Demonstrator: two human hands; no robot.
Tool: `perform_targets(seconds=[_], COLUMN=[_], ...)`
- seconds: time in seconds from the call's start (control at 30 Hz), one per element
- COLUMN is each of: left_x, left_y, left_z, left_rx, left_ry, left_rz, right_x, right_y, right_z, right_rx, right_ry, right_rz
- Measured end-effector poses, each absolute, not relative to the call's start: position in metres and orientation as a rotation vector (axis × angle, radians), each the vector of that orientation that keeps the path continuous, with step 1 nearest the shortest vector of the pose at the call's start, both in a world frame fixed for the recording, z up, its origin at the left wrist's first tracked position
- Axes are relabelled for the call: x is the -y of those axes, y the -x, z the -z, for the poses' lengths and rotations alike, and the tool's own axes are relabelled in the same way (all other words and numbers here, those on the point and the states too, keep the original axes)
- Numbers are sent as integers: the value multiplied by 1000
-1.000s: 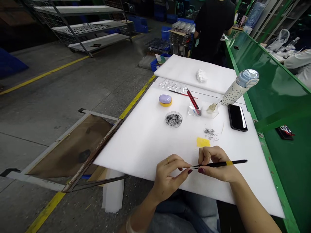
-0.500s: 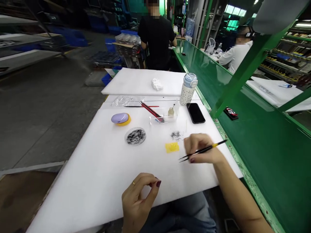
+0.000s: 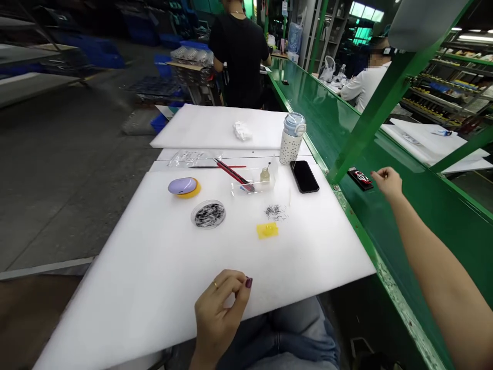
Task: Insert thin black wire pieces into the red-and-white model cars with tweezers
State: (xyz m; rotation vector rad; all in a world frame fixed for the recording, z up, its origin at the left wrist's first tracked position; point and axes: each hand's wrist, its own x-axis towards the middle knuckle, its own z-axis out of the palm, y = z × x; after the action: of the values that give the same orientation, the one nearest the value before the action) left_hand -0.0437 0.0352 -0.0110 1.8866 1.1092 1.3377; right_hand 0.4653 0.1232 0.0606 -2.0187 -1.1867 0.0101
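Note:
Over the front of the white work surface (image 3: 146, 288), my left hand (image 3: 221, 308) is closed, thumb and index fingertips pinched together; anything between them is too small to make out. My right hand (image 3: 388, 182) reaches over the green belt (image 3: 416, 205) with its fingers drawn together. Just left of those fingers lies a dark case with red and white pieces on it (image 3: 361, 179). The tweezers do not show in this view. Ahead of my left hand are a yellow sheet (image 3: 267, 230), a loose pile of fine black strands (image 3: 275, 211) and a round clear dish of black strands (image 3: 208, 215).
A clear tray (image 3: 246, 187) holds red-and-black pens (image 3: 234, 176) and a small bottle (image 3: 265, 174). Nearby are a phone (image 3: 304, 177), a tumbler (image 3: 291, 140), a lilac-and-yellow case (image 3: 184, 187) and crumpled tissue (image 3: 242, 131). A green post (image 3: 365, 115) rises beside the belt.
My right hand has moved right and away from me, from above the white surface to the case on the belt. The tweezers it held are no longer visible. My left hand keeps its pinch.

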Motion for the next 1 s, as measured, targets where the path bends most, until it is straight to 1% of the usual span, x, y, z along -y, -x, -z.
perform_targets(seconds=[0.17,0.37,0.6,0.77,0.83,0.87,0.93,1.0], left_x=[-40,-41,-40,-39,-38,-38,-39,-39], left_y=[45,38,36,37,37,37,38,40], left_z=[9,10,16,18,20,20,21,22], left_rx=[-1075,-1107,-1089,-1022,-984,-963,-917,-873], left_ry=[-2008,-2004,-2004,-2030,-2043,-2049,-2058,-2062], left_rz=[-1322,-1403,-1446,-1457,-1467,-1473,-1482,-1481], right_x=[-123,-123,-75,-35,-20,-14,-3,4], right_y=[-485,-480,-451,-422,-394,-374,-326,-270], right_z=[-26,-20,-47,-82,-98,-105,-115,-120], right_rx=[991,952,937,758,772,853,1149,1513], right_ry=[2245,2307,2411,2475,2401,2337,2155,2019], right_rz=[-23,5,7,75,15,-93,-151,-296])
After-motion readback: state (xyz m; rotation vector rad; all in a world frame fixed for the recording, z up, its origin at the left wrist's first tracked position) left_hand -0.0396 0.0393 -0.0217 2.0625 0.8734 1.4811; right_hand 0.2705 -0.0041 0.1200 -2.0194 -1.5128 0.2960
